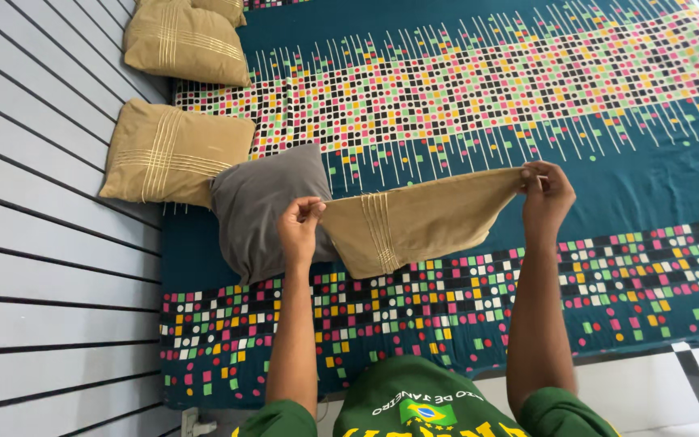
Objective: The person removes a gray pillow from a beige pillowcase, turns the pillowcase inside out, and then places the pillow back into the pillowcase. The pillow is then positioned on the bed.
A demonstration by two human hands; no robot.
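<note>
Tan fabric cushion cover with pleated stripes [414,222] stretched flat above the bed [608,186]. Left hand [299,231] pinches one top corner, right hand [545,194] pinches the other, both closed tight. Bare grey square pillow [260,210] lies just behind the left hand.

The tan cushion cover [414,222] hides the right edge of the grey cushion [264,210]; the top tan pillow [218,8] is cut off by the frame, and the bedsheet [479,105] runs out right.
</note>
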